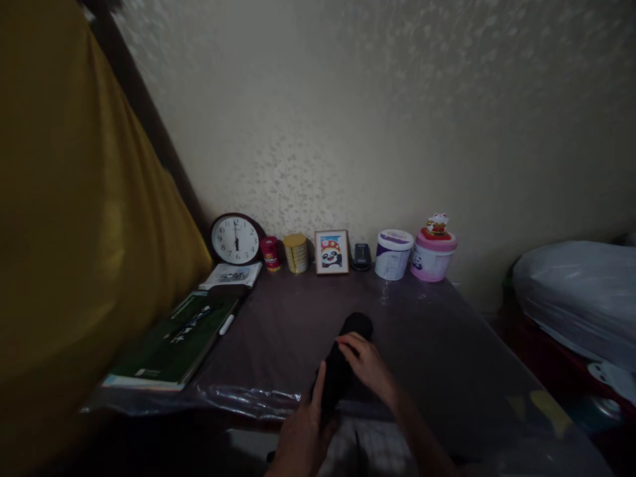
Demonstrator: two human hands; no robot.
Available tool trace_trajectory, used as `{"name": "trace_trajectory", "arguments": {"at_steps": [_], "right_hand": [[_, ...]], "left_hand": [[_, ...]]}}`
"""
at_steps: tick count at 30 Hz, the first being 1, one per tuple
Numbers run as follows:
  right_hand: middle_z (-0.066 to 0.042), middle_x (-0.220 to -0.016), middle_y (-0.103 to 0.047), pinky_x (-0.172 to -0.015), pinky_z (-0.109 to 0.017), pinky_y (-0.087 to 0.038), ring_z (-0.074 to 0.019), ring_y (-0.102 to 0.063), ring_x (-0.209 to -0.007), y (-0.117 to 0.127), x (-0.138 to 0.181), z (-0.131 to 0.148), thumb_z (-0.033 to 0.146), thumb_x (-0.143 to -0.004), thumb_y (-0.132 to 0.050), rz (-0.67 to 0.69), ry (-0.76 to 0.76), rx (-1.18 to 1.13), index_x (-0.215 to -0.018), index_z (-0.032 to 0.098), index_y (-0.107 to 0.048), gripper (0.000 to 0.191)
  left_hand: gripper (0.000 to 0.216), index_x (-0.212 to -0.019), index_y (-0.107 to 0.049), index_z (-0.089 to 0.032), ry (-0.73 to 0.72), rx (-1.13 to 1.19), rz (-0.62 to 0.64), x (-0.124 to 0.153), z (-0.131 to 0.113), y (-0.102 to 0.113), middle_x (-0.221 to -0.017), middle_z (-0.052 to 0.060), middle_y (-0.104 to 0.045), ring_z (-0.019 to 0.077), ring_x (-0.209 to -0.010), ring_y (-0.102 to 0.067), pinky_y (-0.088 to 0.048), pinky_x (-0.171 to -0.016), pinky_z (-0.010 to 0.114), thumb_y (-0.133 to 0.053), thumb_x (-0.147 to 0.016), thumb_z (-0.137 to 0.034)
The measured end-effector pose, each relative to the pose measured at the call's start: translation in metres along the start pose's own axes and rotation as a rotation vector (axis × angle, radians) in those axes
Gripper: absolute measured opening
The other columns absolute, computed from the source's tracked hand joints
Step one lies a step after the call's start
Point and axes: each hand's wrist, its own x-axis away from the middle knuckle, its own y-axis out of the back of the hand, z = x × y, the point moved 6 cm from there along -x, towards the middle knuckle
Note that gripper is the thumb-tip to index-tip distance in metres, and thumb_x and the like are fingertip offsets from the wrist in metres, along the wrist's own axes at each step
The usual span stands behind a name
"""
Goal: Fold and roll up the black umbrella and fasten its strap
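Note:
A long black rolled object (348, 344), perhaps cloth, lies on the dark table (427, 344) near its front edge. My right hand (365, 363) rests on its middle with the fingers curled over it. My left hand (304, 430) is at the near end of the object by the table edge, thumb raised against its side, fingers hidden below the edge. The light is dim and what the object is stays unclear.
Along the wall stand a round clock (235, 239), a red tin (271, 254), a gold tin (296, 252), a framed panda picture (332, 252), a white tub (393, 254) and a pink tub (433, 254). Green books (173, 341) lie left; a yellow curtain (64, 232) hangs beside them.

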Motion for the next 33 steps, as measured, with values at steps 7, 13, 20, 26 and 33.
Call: {"name": "trace_trajectory", "arguments": {"at_steps": [7,13,20,26,33], "right_hand": [[-0.003,-0.092,-0.06,-0.074,-0.024,-0.043,-0.0153,-0.058,-0.085,-0.013,-0.001,0.011,0.026,-0.081,-0.052,0.114,-0.007,0.181,-0.091,0.022,-0.062,0.016],[0.001,-0.079,-0.058,-0.065,-0.022,-0.041,-0.0117,-0.054,-0.07,-0.012,-0.002,0.002,0.018,-0.076,-0.053,0.061,-0.027,0.093,-0.075,0.021,-0.06,0.007],[0.002,-0.073,-0.059,-0.064,-0.024,-0.04,-0.0121,-0.052,-0.066,-0.014,0.002,-0.01,0.018,-0.074,-0.052,-0.043,-0.052,-0.049,-0.079,0.022,-0.063,0.013],[0.001,-0.074,-0.061,-0.064,-0.025,-0.041,-0.0136,-0.054,-0.069,0.0,0.009,-0.027,0.025,-0.07,-0.054,-0.144,-0.152,-0.394,-0.079,0.02,-0.063,0.014],[0.0,-0.068,-0.061,-0.065,-0.027,-0.043,-0.0164,-0.056,-0.068,0.038,0.045,-0.056,0.032,-0.071,-0.051,-0.291,-0.246,-0.31,-0.077,0.019,-0.063,0.018]], "left_hand": [[0.084,-0.138,0.009,-0.03,0.075,-0.198,0.036,-0.001,-0.002,0.001,-0.137,0.014,-0.039,0.0237,-0.097,-0.061,-0.043,-0.071,0.029,-0.041,-0.074,-0.011],[0.079,-0.139,0.005,-0.031,0.137,-0.296,0.111,-0.002,-0.006,0.003,-0.123,0.012,-0.053,0.0231,-0.09,-0.063,-0.043,-0.068,0.03,-0.032,-0.075,-0.002],[0.079,-0.139,0.005,-0.031,0.115,-0.328,0.061,-0.001,-0.006,0.0,-0.114,0.011,-0.058,0.0206,-0.086,-0.063,-0.042,-0.067,0.028,-0.032,-0.075,-0.001],[0.078,-0.139,0.006,-0.029,0.116,-0.324,0.057,-0.001,-0.006,-0.001,-0.112,0.011,-0.059,0.0202,-0.086,-0.064,-0.042,-0.067,0.027,-0.036,-0.077,-0.007],[0.077,-0.139,0.005,-0.026,0.085,-0.299,0.031,0.0,-0.003,-0.001,-0.108,0.01,-0.062,0.018,-0.085,-0.063,-0.039,-0.065,0.024,-0.039,-0.078,-0.012]]}}
